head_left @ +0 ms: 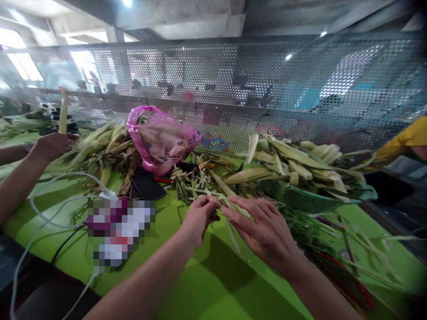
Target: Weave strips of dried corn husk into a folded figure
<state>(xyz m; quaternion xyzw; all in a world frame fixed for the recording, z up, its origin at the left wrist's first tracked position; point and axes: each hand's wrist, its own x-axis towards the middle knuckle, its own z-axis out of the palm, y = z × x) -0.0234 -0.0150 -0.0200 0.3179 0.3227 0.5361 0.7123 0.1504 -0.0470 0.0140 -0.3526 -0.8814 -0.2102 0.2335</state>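
Note:
Over the green table, my left hand (202, 218) is closed in a pinch on pale corn husk strips (233, 235), thumb uppermost. The strips stick out past its fingertips, and one loose end hangs down toward the tabletop. From the other side comes my right hand (263, 229), its fingers stretched out and apart against the strips, close to the left fingertips. Its thumb is hidden, so a light hold there cannot be ruled out. Just behind both hands lies a tangle of cut husk pieces (190, 182).
A pink plastic bag (163, 140) stands behind, beside husk piles (106, 146). Right, a green basket (313, 198) holds more husks. Left lie a phone (148, 186) and white cables (43, 213). Another person's hand (53, 149) holds a husk. A perforated metal screen (233, 80) closes the back.

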